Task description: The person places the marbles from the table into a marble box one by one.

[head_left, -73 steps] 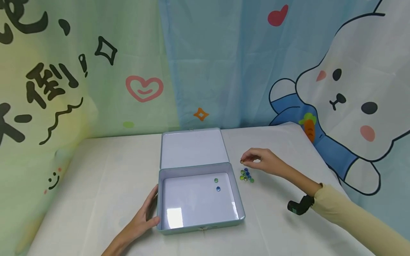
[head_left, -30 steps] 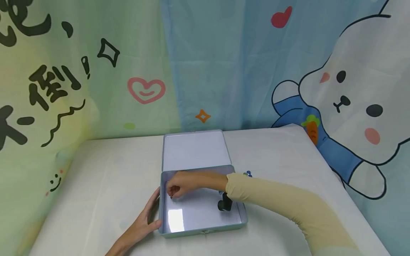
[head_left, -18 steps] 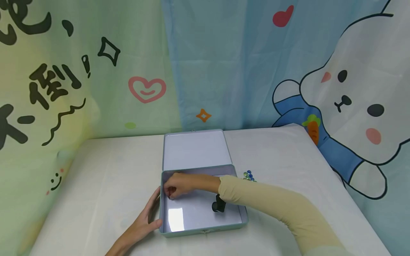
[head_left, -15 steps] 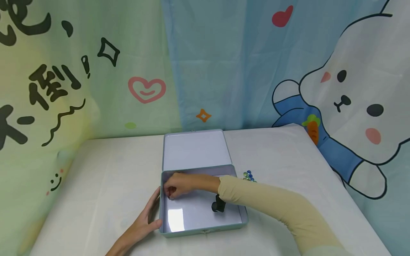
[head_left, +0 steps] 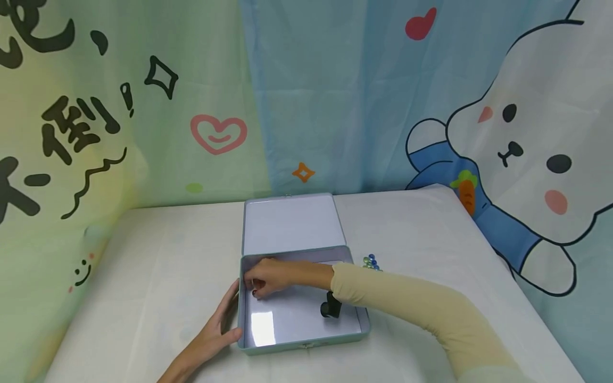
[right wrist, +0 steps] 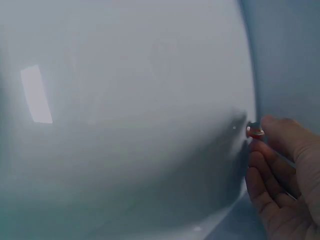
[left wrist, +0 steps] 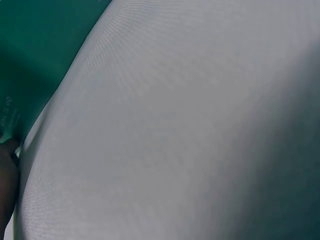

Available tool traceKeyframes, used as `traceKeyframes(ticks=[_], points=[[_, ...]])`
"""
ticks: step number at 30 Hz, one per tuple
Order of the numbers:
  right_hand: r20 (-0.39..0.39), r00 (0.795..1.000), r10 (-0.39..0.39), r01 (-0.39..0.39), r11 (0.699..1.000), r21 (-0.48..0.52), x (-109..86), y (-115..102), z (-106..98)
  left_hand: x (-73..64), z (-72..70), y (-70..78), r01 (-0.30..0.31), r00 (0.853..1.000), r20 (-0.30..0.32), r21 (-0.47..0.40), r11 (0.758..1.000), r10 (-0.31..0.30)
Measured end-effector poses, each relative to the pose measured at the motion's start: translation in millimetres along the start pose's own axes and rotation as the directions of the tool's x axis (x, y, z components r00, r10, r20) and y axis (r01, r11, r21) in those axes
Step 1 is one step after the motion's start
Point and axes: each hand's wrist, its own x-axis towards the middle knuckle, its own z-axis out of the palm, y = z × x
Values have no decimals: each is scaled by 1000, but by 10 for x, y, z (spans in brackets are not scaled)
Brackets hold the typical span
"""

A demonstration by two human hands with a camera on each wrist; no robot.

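Printed green-blue fabric (head_left: pixel 306 106) fills the upper frame behind a white-clothed counter (head_left: pixel 191 244); right fingers (right wrist: pixel 259 187) pinch a reddish glass marble (right wrist: pixel 255 132), left fingers (head_left: pixel 226 300) extended.

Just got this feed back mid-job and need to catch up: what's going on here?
A person's right hand is down inside an open box, near its left wall, with a small reddish marble at the fingertips; whether it is firmly pinched is hard to tell. The left hand rests against the box's left side. The lid lies folded back. More marbles, green and blue, sit to the right.
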Motion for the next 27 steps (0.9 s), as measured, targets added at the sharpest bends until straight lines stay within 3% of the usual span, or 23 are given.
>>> traceKeyframes(ticks=[5, 9, 13, 16, 20, 27], points=[[-18, 1000, -12, 13, 999, 31, -142, -20, -100, -3, 8, -2, 15, 1000, 2, -2, 1000, -15], [-26, 1000, 2, 0, 996, 93, -290, -54, -293, -5, 10, -9, 12, 1000, 1, -7, 1000, -12], [-98, 995, 36, -18, 984, 180, -494, -65, -546, 6, 8, -4, 13, 1000, -4, -10, 1000, -13], [-190, 980, 62, -17, 974, 228, -730, -34, -701, 19, 8, 12, 19, 1000, -14, 0, 1000, -19], [-322, 936, 145, -48, 956, 290, -1152, 108, -817, 17, 14, 13, 5, 1000, -16, 13, 1000, -5], [-450, 804, 389, -226, 900, 374, -1876, 495, -680, -4, 11, -14, -2, 1000, -17, 9, 1000, 2]])
